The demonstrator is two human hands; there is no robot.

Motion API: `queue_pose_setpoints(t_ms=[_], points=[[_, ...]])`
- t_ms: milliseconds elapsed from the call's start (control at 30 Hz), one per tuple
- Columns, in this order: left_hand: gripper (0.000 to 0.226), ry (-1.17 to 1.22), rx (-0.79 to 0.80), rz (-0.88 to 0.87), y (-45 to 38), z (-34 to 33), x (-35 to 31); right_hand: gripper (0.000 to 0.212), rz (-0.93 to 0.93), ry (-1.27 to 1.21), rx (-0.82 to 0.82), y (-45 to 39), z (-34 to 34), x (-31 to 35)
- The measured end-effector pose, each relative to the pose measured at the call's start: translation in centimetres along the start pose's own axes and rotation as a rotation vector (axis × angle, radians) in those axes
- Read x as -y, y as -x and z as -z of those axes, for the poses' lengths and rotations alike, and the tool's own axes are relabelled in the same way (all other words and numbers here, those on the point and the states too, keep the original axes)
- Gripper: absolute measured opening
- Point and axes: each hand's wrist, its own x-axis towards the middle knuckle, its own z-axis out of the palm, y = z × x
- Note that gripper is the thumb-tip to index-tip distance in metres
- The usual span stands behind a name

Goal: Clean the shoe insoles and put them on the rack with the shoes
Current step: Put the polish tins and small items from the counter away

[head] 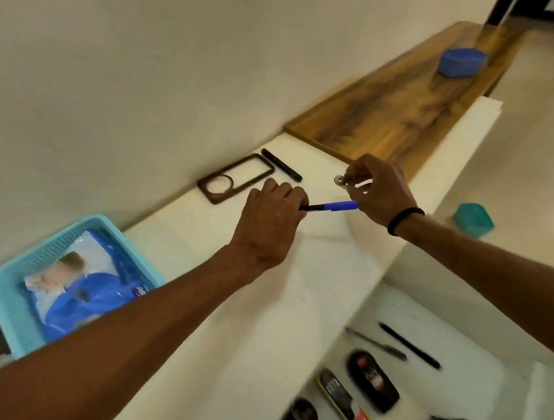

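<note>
Honestly I'm nowhere near the insoles yet. No insoles, shoes or rack are in view, so I'd call this clearing odds and ends off the white marble countertop [272,304] before the cleaning starts.

My left hand [270,222] is stretched forward over the counter, knuckles up, fingers curled round the black end of a blue-capped pen [330,206], which sticks out to the right. My right hand [378,187] reaches in from the right, a black wristband [403,221] on the wrist, pinching a small shiny metal tool with a round end [347,179]. Could be a nail clipper, it's too blurry to say. The pen cap just meets the right hand's lower fingers.

Just past the left hand lie a brown phone case with a round cut-out [233,178] and a black pen-like stick [281,164]. To the left sits a light blue plastic basket [15,313] holding a blue and white plastic packet [84,292], maybe wipes. The open white drawer [446,336] below holds pens and dark tins.

Next move, I reckon: drop both bits into that drawer, then find the insoles. That means lowering both hands without clipping the counter edge.
</note>
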Motion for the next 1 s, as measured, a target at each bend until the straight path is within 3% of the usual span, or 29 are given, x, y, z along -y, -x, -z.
queue_pose_setpoints(t_ms=[133,267,433,600,767,1000], points=[[0.013,0.054,0.074,-0.273,3.0,-1.3,-8.2,0.023,-0.063,-0.005,-0.032,9.9,6.5,-2.3],[0.022,0.057,0.266,-0.486,6.8,-4.3,-14.6,0.021,-0.180,0.068,-0.026,19.1,9.6,-6.7],[0.038,-0.046,0.603,-0.449,10.5,-11.1,-20.7,0.011,-0.473,0.130,0.076,26.9,9.7,-13.4],[0.054,-0.138,0.861,-0.349,12.1,-17.5,-23.7,0.019,-0.663,0.539,0.512,29.0,7.5,-18.7],[0.056,-0.102,0.901,-0.220,13.8,-21.4,-24.5,0.011,-0.738,0.664,0.694,29.5,5.4,-21.1],[0.065,-0.022,0.891,-0.268,14.8,-21.6,-26.0,0.011,-0.750,0.732,0.658,30.7,4.5,-22.2]])
